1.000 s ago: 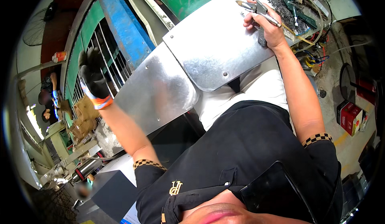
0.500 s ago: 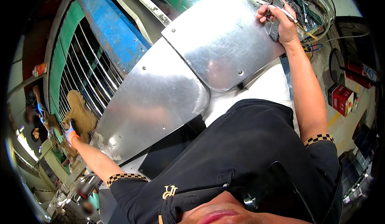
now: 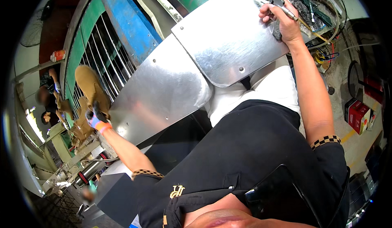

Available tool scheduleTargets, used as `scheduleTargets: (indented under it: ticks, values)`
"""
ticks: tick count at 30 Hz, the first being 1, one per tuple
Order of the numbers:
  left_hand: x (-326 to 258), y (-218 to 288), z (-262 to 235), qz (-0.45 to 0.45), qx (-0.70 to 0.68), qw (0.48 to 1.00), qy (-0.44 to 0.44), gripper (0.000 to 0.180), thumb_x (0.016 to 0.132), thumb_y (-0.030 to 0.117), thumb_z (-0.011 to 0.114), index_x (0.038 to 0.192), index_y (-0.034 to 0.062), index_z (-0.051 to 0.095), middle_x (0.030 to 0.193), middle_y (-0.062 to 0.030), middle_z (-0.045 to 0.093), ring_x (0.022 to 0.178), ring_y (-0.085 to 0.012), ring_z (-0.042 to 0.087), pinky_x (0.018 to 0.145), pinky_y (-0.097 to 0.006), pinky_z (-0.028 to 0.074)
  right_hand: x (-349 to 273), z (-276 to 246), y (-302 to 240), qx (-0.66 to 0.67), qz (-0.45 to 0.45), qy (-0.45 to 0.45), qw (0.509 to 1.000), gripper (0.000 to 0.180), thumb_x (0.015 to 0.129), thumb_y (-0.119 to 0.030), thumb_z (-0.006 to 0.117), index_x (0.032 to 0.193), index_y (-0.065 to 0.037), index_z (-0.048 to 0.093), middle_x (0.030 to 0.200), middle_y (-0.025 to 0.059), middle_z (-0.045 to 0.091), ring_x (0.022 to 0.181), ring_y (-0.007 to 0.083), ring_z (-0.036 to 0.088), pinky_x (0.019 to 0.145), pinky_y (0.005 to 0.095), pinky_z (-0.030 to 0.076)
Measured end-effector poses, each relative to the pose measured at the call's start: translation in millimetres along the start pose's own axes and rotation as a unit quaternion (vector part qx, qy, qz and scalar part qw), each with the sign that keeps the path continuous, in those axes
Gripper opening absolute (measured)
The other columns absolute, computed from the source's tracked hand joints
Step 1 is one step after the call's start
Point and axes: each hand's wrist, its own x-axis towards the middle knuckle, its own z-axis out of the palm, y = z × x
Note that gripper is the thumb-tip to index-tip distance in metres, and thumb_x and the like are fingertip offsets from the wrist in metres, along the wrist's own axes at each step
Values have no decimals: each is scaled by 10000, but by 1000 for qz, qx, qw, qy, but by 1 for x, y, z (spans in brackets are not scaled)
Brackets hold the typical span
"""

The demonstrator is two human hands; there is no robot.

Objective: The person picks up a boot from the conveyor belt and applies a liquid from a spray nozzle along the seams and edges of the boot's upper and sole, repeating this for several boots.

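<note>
At the left, my gloved left hand point(image 3: 97, 118), with an orange cuff, is closed on the edge of a tan boot point(image 3: 92, 87). More tan boot-like pieces point(image 3: 81, 124) lie beside it, partly behind the hand. On the far right, over the shiny metal plate point(image 3: 228, 36), my bare right hand point(image 3: 286, 21) is curled round a metal hand tool point(image 3: 278, 0) with a pen-like rod and a flat bracket. Its exact kind is unclear. A small dark grey ribbed piece point(image 3: 277, 32) rests under the palm, on the plate.
A curved green rack with metal bars point(image 3: 108, 44) and a blue metal beam point(image 3: 126, 19) stand left of the plates. Tools and dark scraps point(image 3: 308, 9) crowd the far right. A red box point(image 3: 358, 115) sits on the floor. Another person point(image 3: 51, 93) works at the far left.
My left hand and the tan boot have moved right and nearer to me, and the boot shows larger and more upright. The right hand keeps its tool, its rod slightly turned. The whole view has shifted.
</note>
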Motion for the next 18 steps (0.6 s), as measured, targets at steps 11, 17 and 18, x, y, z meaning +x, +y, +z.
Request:
scheduleTargets:
  ticks: [11,17,18]
  values:
    - [-236,230,5,3,81,818,-570,492,634,165,887,1064,28,689,966,-113,693,904,-233,667,846,-333,512,-5,-11,22,119,4,-20,993,322,923,-124,549,1214,12,574,859,100,666,742,148,641,638,254,514]
    - [-229,333,109,489,159,783,-352,755,661,331,847,1303,60,557,1353,-161,510,1226,-352,497,1023,-451,411,-3,-14,29,125,45,-13,991,231,873,-151,625,1039,8,636,768,79,651,630,144,620,563,278,494]
    - [-230,327,125,498,239,740,-382,761,673,338,827,1326,77,536,1339,-161,510,1206,-354,501,1026,-455,400,-8,-5,11,70,-58,-15,996,313,916,-128,561,1204,-11,601,826,70,666,690,110,626,586,233,504]
